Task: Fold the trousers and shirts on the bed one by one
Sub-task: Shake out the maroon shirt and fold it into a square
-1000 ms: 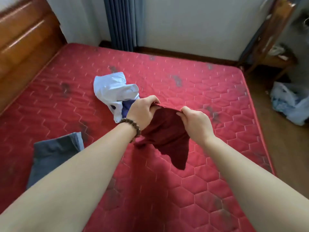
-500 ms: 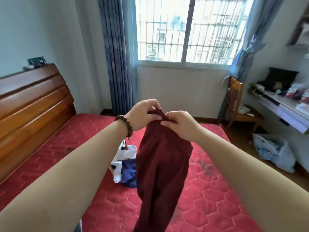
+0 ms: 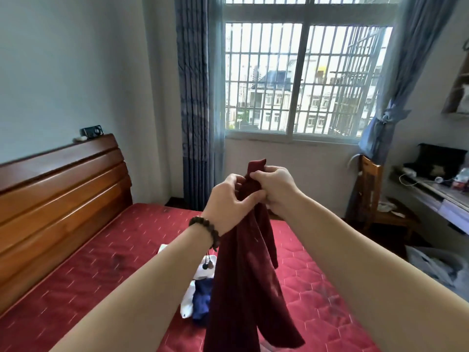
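1. I find the left hand (image 3: 229,196) and the right hand (image 3: 275,190) raised side by side, nearly touching, both gripping the top edge of a dark red garment (image 3: 243,283).
2. Left hand: fingers curled round the bunched cloth from the left; a dark beaded bracelet (image 3: 206,229) sits on the wrist just behind the grip, its tassel beads hanging below.
3. Right hand: fingers closed over the cloth from the right; a short flap of the garment stands up just above the knuckles.
4. The garment hangs straight down from the grip, clear of the bed (image 3: 106,270), in long loose folds. I cannot tell whether it is trousers or a shirt.
5. Below and left of the grip, partly hidden behind the hanging cloth, a white and blue bundle of clothes (image 3: 196,298) lies on the red quilted mattress.
6. Well left of the grip stands the wooden headboard (image 3: 61,191); beyond the grip is a barred window (image 3: 299,80) with blue curtains; far right, a wooden chair (image 3: 373,196).
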Demonstrator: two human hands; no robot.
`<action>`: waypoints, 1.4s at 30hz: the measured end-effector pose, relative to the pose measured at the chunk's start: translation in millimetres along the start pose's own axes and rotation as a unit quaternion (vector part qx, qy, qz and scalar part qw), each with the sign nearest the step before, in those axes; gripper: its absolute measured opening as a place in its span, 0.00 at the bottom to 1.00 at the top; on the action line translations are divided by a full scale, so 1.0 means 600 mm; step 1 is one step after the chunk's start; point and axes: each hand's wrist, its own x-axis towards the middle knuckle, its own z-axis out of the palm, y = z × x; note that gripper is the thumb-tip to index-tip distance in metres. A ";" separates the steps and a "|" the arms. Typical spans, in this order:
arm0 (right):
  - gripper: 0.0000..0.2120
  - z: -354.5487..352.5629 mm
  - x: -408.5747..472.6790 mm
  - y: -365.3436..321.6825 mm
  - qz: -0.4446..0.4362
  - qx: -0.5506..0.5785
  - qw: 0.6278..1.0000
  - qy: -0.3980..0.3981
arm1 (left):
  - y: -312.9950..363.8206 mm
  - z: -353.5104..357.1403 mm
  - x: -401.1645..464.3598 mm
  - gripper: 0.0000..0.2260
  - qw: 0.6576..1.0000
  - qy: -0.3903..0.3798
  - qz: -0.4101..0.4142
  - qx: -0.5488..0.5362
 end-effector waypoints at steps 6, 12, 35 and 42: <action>0.04 -0.031 -0.008 -0.022 0.018 -0.018 0.996 -0.086 | 0.004 0.005 0.013 0.14 1.000 -0.020 0.013 0.019; 0.05 -0.079 0.010 -0.028 -0.096 -0.227 0.968 -0.051 | 0.018 -0.027 0.047 0.14 0.990 -0.094 -0.046 -0.097; 0.15 -0.114 0.083 -0.048 -0.190 -0.299 0.935 -0.016 | -0.002 -0.118 0.128 0.13 0.983 -0.071 -0.128 0.113; 0.16 -0.123 0.088 -0.036 -0.208 -0.345 0.915 0.039 | 0.001 -0.089 0.125 0.10 0.946 -0.107 -0.251 -0.178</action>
